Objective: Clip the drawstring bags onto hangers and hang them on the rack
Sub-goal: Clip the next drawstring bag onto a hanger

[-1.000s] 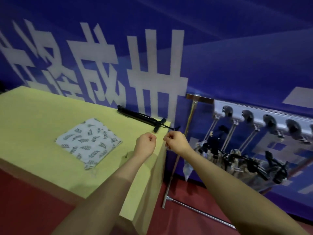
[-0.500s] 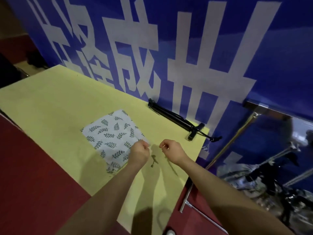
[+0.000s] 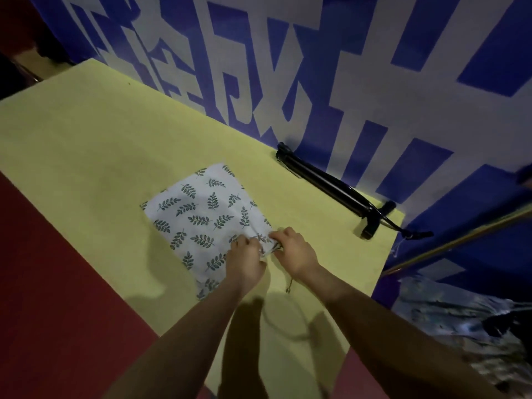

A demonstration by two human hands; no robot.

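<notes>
A white drawstring bag (image 3: 201, 214) printed with green leaf sprigs lies flat on the yellow table (image 3: 86, 156). My left hand (image 3: 244, 259) and my right hand (image 3: 293, 250) both pinch the bag's near right corner, where the cloth bunches up. A thin dark drawstring (image 3: 289, 285) dangles from that corner between my wrists. A black clip hanger (image 3: 334, 191) lies along the table's far edge against the wall, well beyond my hands. A slanted rail of the rack (image 3: 460, 240) shows at the right edge.
A blue banner wall with large white characters (image 3: 316, 82) stands right behind the table. Red floor (image 3: 57, 312) lies to the left and below. Blurred hung bags and black clips (image 3: 475, 326) fill the lower right.
The view swung left from the rack to the table. Both hands moved from mid-air beside the table's corner down onto the bag and took hold of its near corner.
</notes>
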